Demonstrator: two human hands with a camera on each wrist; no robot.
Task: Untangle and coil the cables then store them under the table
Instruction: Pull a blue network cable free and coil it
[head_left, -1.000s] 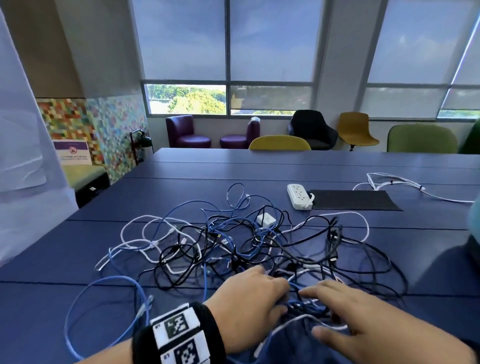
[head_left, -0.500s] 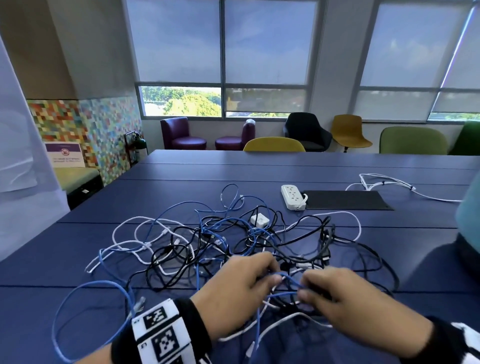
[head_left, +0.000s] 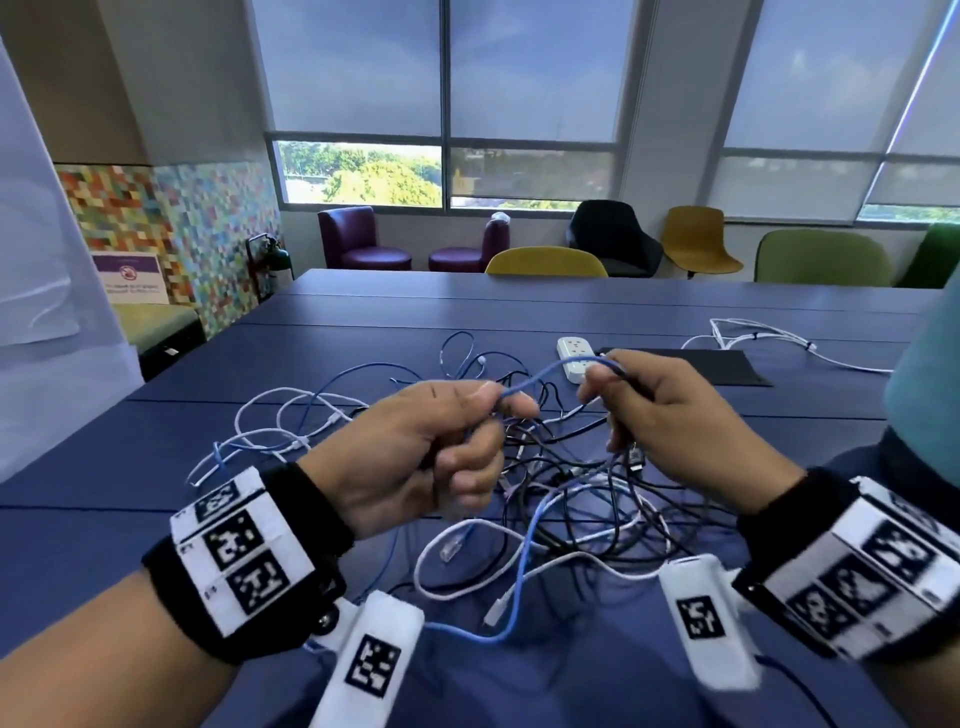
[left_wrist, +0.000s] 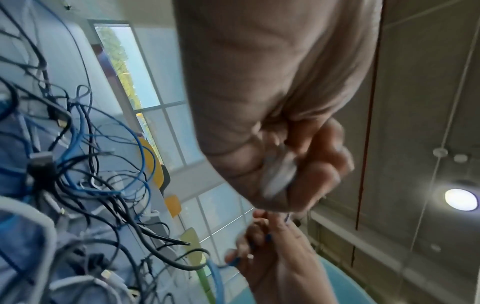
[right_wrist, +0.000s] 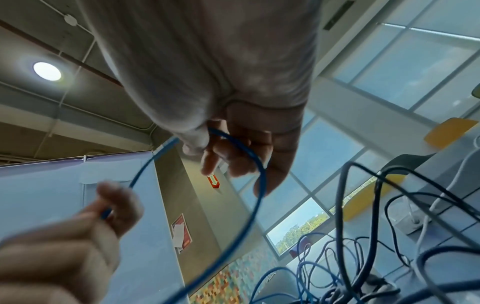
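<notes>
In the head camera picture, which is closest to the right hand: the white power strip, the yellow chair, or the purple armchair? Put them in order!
Measured from the right hand:
1. White power strip, on the blue table just beyond the fingers.
2. Yellow chair, at the table's far edge.
3. Purple armchair, farthest, by the window on the left.

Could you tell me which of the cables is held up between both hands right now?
The thin light-blue cable: the left hand and the right hand each pinch it, lifted above the tangled pile of black, white and blue cables on the table.
</notes>
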